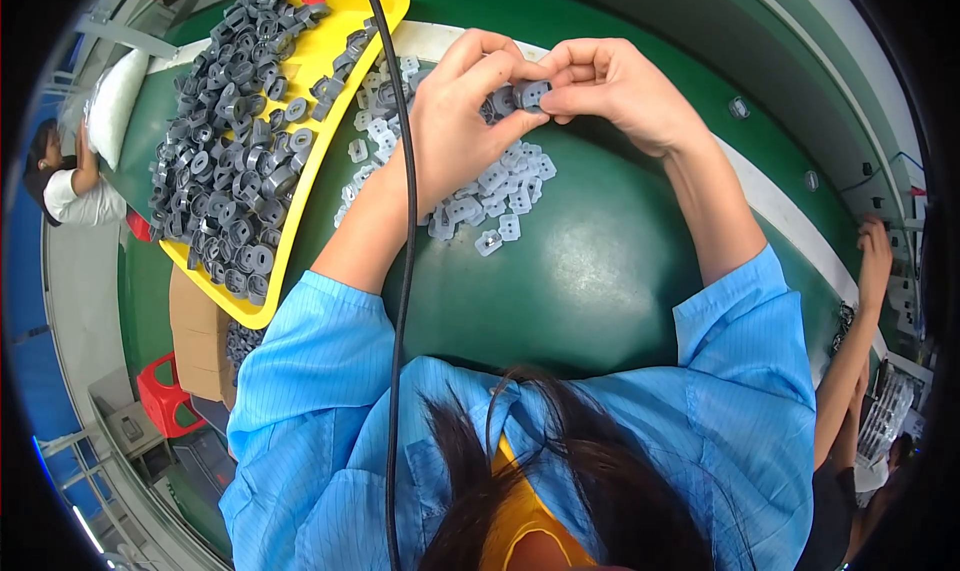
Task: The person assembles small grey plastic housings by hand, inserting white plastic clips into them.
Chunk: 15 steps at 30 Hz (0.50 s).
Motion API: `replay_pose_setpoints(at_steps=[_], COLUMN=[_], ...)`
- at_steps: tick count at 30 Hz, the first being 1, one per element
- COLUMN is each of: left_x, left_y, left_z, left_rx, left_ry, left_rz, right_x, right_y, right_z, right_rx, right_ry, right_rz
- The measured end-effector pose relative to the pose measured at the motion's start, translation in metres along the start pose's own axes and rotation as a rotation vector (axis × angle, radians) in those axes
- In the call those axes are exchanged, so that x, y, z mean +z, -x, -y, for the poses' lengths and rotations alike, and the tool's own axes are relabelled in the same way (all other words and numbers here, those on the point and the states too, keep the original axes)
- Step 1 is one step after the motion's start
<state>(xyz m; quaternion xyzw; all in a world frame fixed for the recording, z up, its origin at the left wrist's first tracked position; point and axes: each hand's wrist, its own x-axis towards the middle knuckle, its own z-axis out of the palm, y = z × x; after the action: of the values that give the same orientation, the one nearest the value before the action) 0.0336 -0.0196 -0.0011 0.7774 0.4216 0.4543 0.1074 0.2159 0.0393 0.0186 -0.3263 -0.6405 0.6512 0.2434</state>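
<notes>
Head: both hands' fingers (520, 121) pinch grey part (530, 94); green table (600, 271) open below

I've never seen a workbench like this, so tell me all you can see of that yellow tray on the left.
The yellow tray looks like smooth plastic, shallow, with a raised rim and rounded corners. It lies slanted across the green table, left of both hands, and is heaped with small dark grey ring-shaped parts. A red patch shows at its far end. Neither hand touches it.

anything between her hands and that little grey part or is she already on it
Nothing is in the way. Both the left hand and the right hand already pinch the small grey part between their fingertips, above the pile of pale square pieces.
</notes>
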Motion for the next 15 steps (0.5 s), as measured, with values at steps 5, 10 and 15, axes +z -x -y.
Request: replay_pose_setpoints(at_steps=[5,10,15], left_x=[-0.001,-0.004,-0.01], left_y=[-0.002,-0.003,0.001], left_z=[-0.004,-0.003,0.005], left_rx=[-0.015,-0.006,-0.124], left_ry=[0.003,0.013,-0.011], left_rz=[-0.005,0.034,0.027], right_x=[0.014,0.006,-0.019], right_y=[-0.003,-0.004,-0.015], right_z=[-0.011,-0.01,-0.021], right_rx=[-0.049,-0.11,-0.143], right_ry=[-0.006,0.055,0.041], right_rz=[-0.064,-0.051,-0.266])
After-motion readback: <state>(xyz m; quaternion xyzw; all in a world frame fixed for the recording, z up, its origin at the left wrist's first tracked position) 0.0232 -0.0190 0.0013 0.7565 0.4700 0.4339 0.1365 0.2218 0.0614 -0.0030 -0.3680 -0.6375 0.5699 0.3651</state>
